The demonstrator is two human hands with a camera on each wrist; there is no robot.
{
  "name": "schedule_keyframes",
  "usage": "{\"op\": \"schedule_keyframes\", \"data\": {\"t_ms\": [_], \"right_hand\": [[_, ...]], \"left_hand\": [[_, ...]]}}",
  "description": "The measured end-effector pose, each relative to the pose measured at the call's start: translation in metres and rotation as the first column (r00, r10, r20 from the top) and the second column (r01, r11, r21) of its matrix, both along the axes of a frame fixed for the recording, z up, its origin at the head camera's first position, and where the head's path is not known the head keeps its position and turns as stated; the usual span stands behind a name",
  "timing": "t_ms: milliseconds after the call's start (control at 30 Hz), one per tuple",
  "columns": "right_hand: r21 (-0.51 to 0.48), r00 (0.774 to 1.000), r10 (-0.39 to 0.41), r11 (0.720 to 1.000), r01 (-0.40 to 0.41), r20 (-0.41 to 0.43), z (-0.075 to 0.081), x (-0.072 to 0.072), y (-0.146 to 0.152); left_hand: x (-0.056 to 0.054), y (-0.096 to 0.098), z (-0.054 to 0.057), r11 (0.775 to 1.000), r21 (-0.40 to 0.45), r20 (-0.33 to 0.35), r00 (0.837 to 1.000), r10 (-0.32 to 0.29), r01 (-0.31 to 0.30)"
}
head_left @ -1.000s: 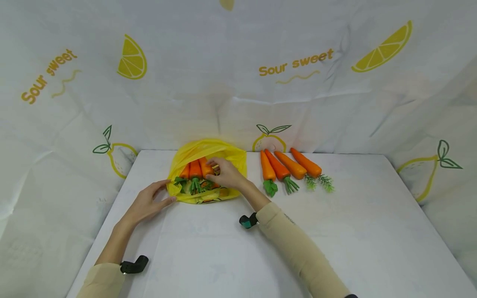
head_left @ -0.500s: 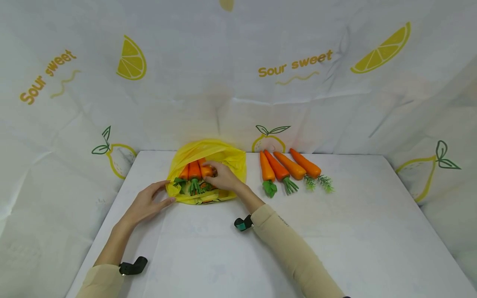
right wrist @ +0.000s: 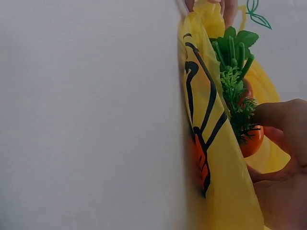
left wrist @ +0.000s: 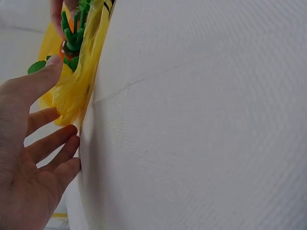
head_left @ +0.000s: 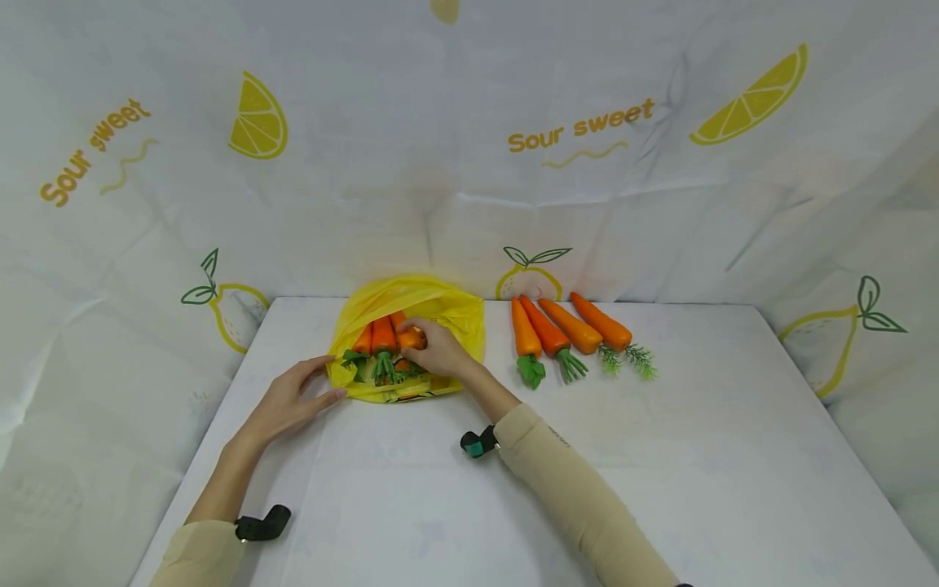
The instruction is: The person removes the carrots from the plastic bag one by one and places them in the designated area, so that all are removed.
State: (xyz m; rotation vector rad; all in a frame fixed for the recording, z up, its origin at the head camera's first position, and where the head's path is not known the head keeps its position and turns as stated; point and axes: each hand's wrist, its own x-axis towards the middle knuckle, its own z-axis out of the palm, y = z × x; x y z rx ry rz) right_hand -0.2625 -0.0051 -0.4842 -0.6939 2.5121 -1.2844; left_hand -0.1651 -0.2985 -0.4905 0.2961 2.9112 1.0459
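A yellow plastic bag (head_left: 462,314) lies at the back left of the table with its mouth toward me. Several carrots, such as the red-orange carrot (head_left: 383,333), are inside it, their green tops at the mouth. My left hand (head_left: 289,399) holds the bag's left edge between thumb and fingers; the left wrist view shows the thumb (left wrist: 48,76) over the mouth. My right hand (head_left: 440,349) reaches into the mouth and grips the thick end of an orange carrot (head_left: 411,338). From the right wrist, that carrot's feathery green top (right wrist: 242,115) shows beside my fingers. The carrots' tips are hidden in the bag.
To the right of the bag several more carrots lie in a row, from an orange carrot (head_left: 526,330) with a leafy top to one (head_left: 601,322) with a feathery top. A white cloth (head_left: 411,163) with lemon prints hangs behind the white table (head_left: 411,505).
My right hand has shifted slightly left inside the bag's mouth, along with its forearm. The left hand keeps its place at the bag's edge, and the row of carrots is unchanged.
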Motion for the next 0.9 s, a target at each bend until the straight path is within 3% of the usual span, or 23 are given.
{"op": "schedule_keyframes", "data": {"t_ms": [333, 900], "right_hand": [[-0.070, 0.997, 0.065, 0.996, -0.062, 0.042, 0.009, 0.006, 0.013], [-0.075, 0.987, 0.159, 0.984, -0.160, -0.021, 0.035, 0.026, 0.035]], "left_hand": [[0.000, 0.000, 0.000, 1.000, 0.004, 0.004, 1.000, -0.001, 0.001], [-0.001, -0.001, -0.001, 1.000, 0.001, 0.006, 1.000, 0.001, -0.001]]}}
